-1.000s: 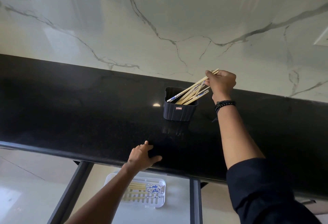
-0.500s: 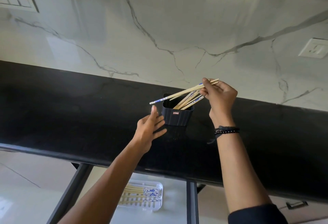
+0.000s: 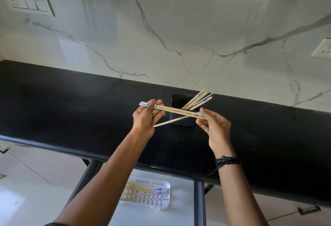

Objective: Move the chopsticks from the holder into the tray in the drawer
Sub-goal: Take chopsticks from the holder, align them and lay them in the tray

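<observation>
- Pale wooden chopsticks with blue-patterned ends (image 3: 176,111): a few held crosswise over the black stone counter (image 3: 71,109).
- Left hand (image 3: 146,118): fingers clamped on their 9 o'clock ends.
- White slotted plastic tray (image 3: 157,206): in the drawer (image 3: 199,200) at 6 o'clock, holding others.
- Dark ribbed holder (image 3: 184,122): more inside.
- Right hand (image 3: 215,127): pinching the 3 o'clock ends.

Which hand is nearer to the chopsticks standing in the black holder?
Right. The right hand sits just in front of those chopsticks; the left hand is farther, off to the left of the holder.
</observation>
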